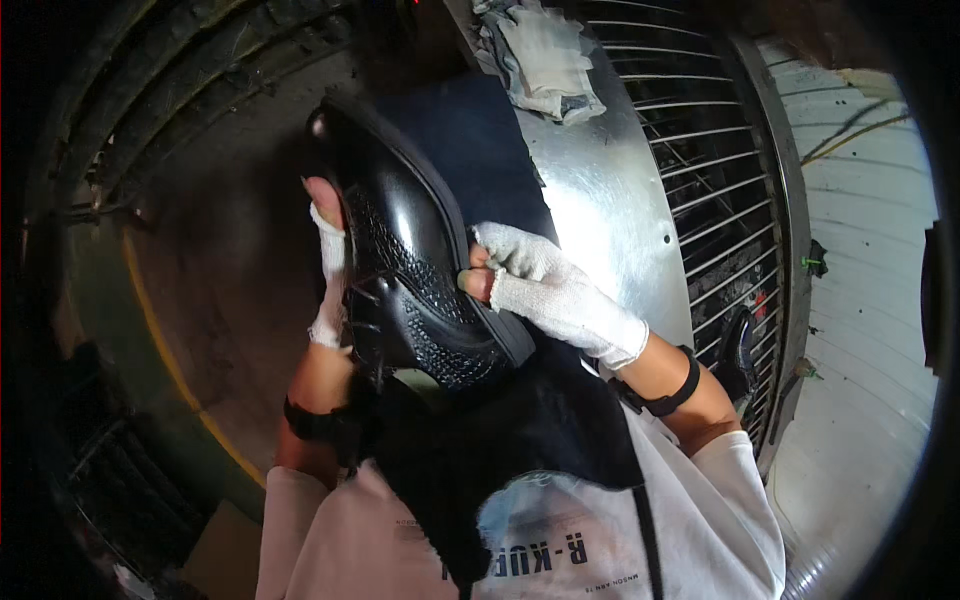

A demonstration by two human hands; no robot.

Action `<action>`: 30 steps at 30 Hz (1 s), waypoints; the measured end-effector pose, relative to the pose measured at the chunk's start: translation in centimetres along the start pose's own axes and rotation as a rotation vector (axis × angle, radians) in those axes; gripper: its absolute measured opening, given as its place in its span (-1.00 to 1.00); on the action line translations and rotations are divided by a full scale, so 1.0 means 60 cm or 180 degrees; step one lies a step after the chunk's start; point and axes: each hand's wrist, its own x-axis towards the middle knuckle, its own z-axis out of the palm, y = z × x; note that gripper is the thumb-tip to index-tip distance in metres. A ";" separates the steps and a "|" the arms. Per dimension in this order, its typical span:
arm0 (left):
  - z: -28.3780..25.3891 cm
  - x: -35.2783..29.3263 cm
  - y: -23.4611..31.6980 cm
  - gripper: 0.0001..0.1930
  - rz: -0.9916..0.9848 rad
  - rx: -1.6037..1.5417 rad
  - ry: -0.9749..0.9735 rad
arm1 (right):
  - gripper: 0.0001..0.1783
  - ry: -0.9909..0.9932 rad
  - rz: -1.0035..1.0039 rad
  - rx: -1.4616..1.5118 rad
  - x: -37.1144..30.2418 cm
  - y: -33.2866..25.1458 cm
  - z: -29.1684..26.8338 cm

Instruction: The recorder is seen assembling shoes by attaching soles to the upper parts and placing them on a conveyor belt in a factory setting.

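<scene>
A glossy black leather lace-up shoe [405,230] with a textured woven-look section is held tilted in front of my chest, toe toward the far left. My left hand [330,260], in a white glove with a bare thumb tip, grips it along its left side; most of those fingers are hidden behind the shoe. My right hand [560,295], in a white glove with bare fingertips, is closed at the right edge of the sole. Its thumb and finger are pinched together against that edge, and what lies between them, if anything, is too small to make out.
Right of the shoe is a shiny metal surface [610,200] with a dark blue sheet [480,150] and crumpled white cloths [550,60]. Beyond it runs a rack of metal bars [700,160], with another black shoe [738,350] on it. A yellow floor line [165,350] curves at left.
</scene>
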 end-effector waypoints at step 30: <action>0.194 -0.083 0.138 -0.26 0.1827 0.4895 -0.0679 | 0.00 -0.0390 -0.0710 0.0581 0.031 -0.056 0.099</action>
